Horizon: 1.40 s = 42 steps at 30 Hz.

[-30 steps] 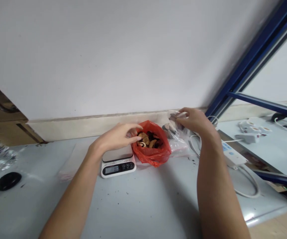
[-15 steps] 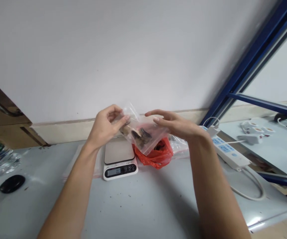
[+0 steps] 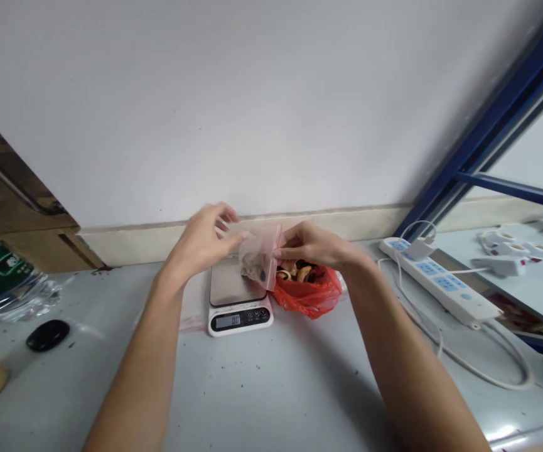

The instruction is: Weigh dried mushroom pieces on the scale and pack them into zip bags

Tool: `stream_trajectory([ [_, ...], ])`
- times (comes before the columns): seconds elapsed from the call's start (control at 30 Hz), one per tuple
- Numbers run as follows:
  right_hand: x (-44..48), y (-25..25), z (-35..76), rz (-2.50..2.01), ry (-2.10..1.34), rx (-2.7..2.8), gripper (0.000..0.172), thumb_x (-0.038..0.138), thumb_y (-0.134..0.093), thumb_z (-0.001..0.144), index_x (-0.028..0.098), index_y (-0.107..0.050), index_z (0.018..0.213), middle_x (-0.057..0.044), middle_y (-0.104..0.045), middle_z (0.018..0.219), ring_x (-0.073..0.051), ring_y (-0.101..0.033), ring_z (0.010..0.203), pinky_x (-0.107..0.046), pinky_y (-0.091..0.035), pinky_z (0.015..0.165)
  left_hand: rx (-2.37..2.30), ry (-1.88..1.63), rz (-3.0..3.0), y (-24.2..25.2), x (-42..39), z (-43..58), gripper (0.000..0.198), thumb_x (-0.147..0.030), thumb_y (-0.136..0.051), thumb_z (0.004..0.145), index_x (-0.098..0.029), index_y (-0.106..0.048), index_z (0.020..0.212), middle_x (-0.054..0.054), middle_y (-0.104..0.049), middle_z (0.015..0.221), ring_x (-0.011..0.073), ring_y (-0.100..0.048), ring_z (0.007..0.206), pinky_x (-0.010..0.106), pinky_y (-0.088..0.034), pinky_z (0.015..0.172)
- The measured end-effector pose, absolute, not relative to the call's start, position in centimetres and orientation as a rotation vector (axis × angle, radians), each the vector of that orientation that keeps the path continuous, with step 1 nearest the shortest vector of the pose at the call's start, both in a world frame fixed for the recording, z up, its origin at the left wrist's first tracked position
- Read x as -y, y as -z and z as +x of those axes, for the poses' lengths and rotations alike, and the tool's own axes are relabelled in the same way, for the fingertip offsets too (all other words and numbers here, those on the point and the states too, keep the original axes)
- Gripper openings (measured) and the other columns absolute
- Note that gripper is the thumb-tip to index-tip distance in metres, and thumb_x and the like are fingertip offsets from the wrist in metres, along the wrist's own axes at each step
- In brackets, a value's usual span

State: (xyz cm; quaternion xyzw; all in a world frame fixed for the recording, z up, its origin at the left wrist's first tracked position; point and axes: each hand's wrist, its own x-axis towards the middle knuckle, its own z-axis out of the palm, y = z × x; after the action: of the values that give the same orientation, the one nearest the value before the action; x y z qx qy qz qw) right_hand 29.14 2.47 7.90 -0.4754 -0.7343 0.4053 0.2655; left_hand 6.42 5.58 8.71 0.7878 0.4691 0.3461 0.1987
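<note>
Above the scale (image 3: pixel 236 295), both hands pinch a small clear bag (image 3: pixel 258 258): left hand (image 3: pixel 205 242) its left edge, right hand (image 3: pixel 309 245) its right. Red bag (image 3: pixel 309 290) sits just right of the scale.

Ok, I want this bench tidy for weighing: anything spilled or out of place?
Dark crumbs are scattered over the grey table in front of the scale and the red bag, like spillage. At far left a plastic bottle seems to lie on its side.

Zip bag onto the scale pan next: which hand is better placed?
Likely left: the left hand pinches the zip bag by its top edge right above the scale, while the right hand holds the other corner over the red bag.
</note>
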Motion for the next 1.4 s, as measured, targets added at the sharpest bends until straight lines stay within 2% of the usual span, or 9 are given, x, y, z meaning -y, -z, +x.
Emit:
stream_trajectory([
  [0.13,-3.1,-7.1,28.2,-1.243,-1.055,1.996,0.051,0.066,-0.072,0.069,0.018,-0.057,0.061,0.006,-0.044,0.057,-0.009,-0.038,0.055,-0.026,-0.029,0.053,-0.937,-0.44,2.181,-8.9,-4.9,7.1,0.026,-0.043,-0.068,0.076,-0.019,-0.074,0.082,0.004,-0.076,0.08,0.0201,-0.069,0.077,0.03,-0.053,0.071],
  [0.27,-3.3,-6.7,28.0,-1.213,-1.053,2.028,0.055,0.07,-0.07,0.07,0.018,-0.057,0.061,0.007,-0.037,0.055,-0.009,-0.033,0.054,-0.026,-0.025,0.052,-0.919,-0.406,2.188,-8.7,-4.9,7.1,0.024,-0.036,-0.063,0.078,-0.019,-0.079,0.08,0.004,-0.079,0.079,0.0204,-0.07,0.076,0.029,-0.051,0.068],
  [0.37,-3.1,-6.7,27.7,-1.203,-1.081,2.028,0.055,0.07,-0.071,0.069,0.017,-0.059,0.061,0.007,-0.037,0.055,-0.009,-0.032,0.053,-0.025,-0.023,0.051,-0.902,-0.409,2.128,-8.6,-5.1,6.9,0.022,-0.03,-0.062,0.073,-0.018,-0.08,0.076,0.004,-0.079,0.076,0.0206,-0.07,0.074,0.029,-0.052,0.069],
  [0.57,-2.5,-7.4,27.3,-1.199,-1.157,2.024,0.034,0.05,-0.069,0.07,0.018,-0.064,0.06,0.005,-0.047,0.053,-0.01,-0.038,0.052,-0.026,-0.029,0.049,-1.029,-0.48,2.114,-8.8,-4.8,7.0,0.014,-0.024,-0.064,0.064,-0.019,-0.077,0.064,0.001,-0.071,0.06,0.0173,-0.062,0.062,0.026,-0.044,0.057],
  [0.67,-2.2,-7.8,28.0,-1.331,-1.118,1.941,0.025,0.039,-0.063,0.069,0.019,-0.059,0.054,0.003,-0.052,0.052,-0.011,-0.045,0.052,-0.026,-0.035,0.051,-1.174,-0.598,2.105,-9.2,-4.9,6.3,0.012,-0.025,-0.065,0.064,-0.019,-0.075,0.06,0.001,-0.07,0.058,0.0175,-0.063,0.061,0.027,-0.043,0.056],
  [0.77,-1.8,-7.9,28.7,-1.446,-1.02,1.796,0.027,0.038,-0.063,0.069,0.019,-0.055,0.051,0.002,-0.056,0.053,-0.012,-0.05,0.054,-0.026,-0.038,0.052,-1.307,-0.782,2.03,-9.6,-5.0,5.3,0.015,-0.031,-0.069,0.065,-0.018,-0.076,0.061,0.003,-0.074,0.064,0.0197,-0.067,0.064,0.027,-0.045,0.058],
  [1.0,-1.8,-7.5,28.0,-1.237,-1.128,1.825,0.028,0.043,-0.068,0.073,0.016,-0.075,0.073,-0.002,-0.071,0.073,-0.015,-0.06,0.069,-0.026,-0.048,0.065,-1.136,-0.635,2.05,-9.1,-4.9,6.6,0.015,-0.027,-0.065,0.064,-0.018,-0.077,0.065,0.003,-0.075,0.065,0.0192,-0.067,0.065,0.027,-0.049,0.061],
  [1.27,-2.5,-6.7,26.8,-1.386,-1.018,1.881,0.013,0.028,-0.058,0.068,0.017,-0.062,0.061,0.004,-0.052,0.055,-0.01,-0.044,0.053,-0.025,-0.033,0.051,-1.081,-0.519,2.115,-8.2,-4.5,8.8,0.013,-0.021,-0.057,0.061,-0.019,-0.067,0.052,-0.002,-0.061,0.051,0.0138,-0.055,0.053,0.024,-0.036,0.049],
  [1.4,-1.9,-7.7,26.7,-1.637,-0.797,1.854,0.027,0.021,-0.057,0.072,0.021,-0.04,0.05,0.007,-0.034,0.049,-0.009,-0.035,0.05,-0.026,-0.025,0.049,-1.126,-0.583,2.086,-8.5,-4.6,8.2,0.014,-0.023,-0.058,0.06,-0.019,-0.068,0.05,-0.001,-0.062,0.05,0.0133,-0.055,0.052,0.023,-0.038,0.05],
])
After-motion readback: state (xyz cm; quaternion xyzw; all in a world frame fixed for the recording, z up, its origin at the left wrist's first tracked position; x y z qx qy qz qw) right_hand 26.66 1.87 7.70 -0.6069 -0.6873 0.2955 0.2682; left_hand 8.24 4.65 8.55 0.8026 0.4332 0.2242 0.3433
